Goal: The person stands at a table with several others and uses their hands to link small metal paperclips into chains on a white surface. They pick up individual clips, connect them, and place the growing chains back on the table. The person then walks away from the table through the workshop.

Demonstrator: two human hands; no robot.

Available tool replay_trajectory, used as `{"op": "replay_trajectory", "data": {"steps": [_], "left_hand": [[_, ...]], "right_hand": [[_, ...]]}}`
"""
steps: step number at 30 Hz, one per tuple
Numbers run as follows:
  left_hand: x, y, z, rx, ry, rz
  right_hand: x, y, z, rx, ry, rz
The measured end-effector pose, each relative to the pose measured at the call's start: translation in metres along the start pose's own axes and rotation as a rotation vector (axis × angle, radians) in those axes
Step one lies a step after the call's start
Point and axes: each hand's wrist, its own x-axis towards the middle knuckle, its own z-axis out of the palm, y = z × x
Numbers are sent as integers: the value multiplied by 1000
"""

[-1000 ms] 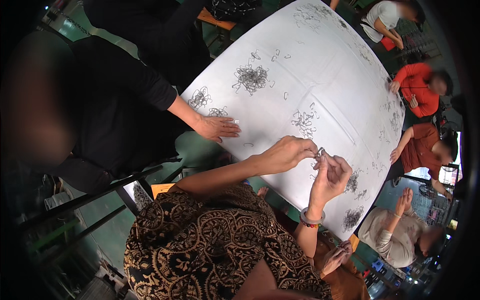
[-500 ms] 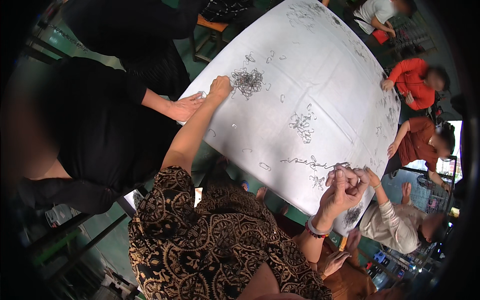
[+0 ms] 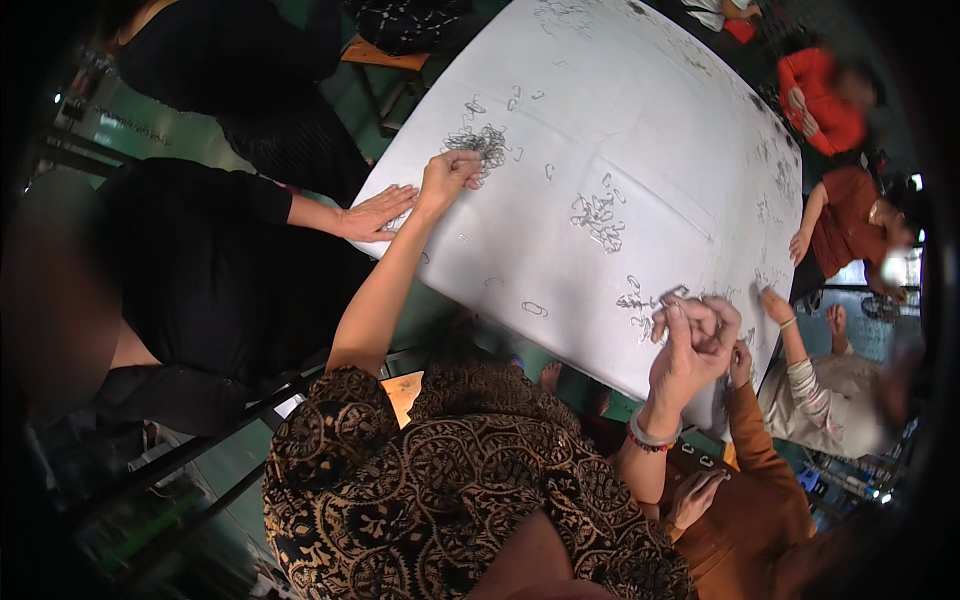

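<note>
My left hand (image 3: 450, 182) is at the near edge of a heap of small bent wire hooks (image 3: 484, 142), its fingers curled and pressed together. What lies between those fingertips, if anything, is too small to make out. Over the table's near right part, my right hand (image 3: 695, 335) is raised with a bracelet on its wrist. Its thumb and fingers pinch a small dark wire hook (image 3: 676, 293). A few more hooks (image 3: 632, 312) lie just beyond that hand, partly covered by it. Midway between my hands is a looser cluster of hooks (image 3: 600, 218).
The table has a white cover (image 3: 560, 255) with single hooks scattered on it. Beside my left forearm, a co-worker in black rests a flat hand (image 3: 380, 215) on the table edge. Other people sit along the right side, one in an orange-brown sleeve (image 3: 757, 425) close to my right arm.
My right hand has moved slightly up and right; the dark linked strand stretching left from its fingers now shows less. My left hand has shifted slightly right onto the heap's edge. The whole view has shifted.
</note>
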Motion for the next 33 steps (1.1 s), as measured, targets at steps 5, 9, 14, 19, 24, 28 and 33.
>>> {"op": "replay_trajectory", "data": {"steps": [5, 9, 14, 19, 24, 28, 33], "left_hand": [[-86, 80, 67, -461, -374, 27], [-138, 118, 101, -254, -468, 352], [-148, 128, 116, 161, -211, 668], [-150, 124, 118, -128, -258, 369], [-154, 132, 108, -28, -265, 480], [-165, 136, 105, 48, -159, 621], [-176, 133, 106, 22, -169, 698]], "right_hand": [[6, 22, 4, 9, -43, 108], [6, 40, 11, 54, -79, 131], [1, 50, 18, 94, -67, 103], [-5, 53, 24, 53, -153, 84], [9, 86, -15, -68, -118, 80], [59, 190, -72, -498, -186, 235], [72, 309, -117, -1300, -387, -144]]}}
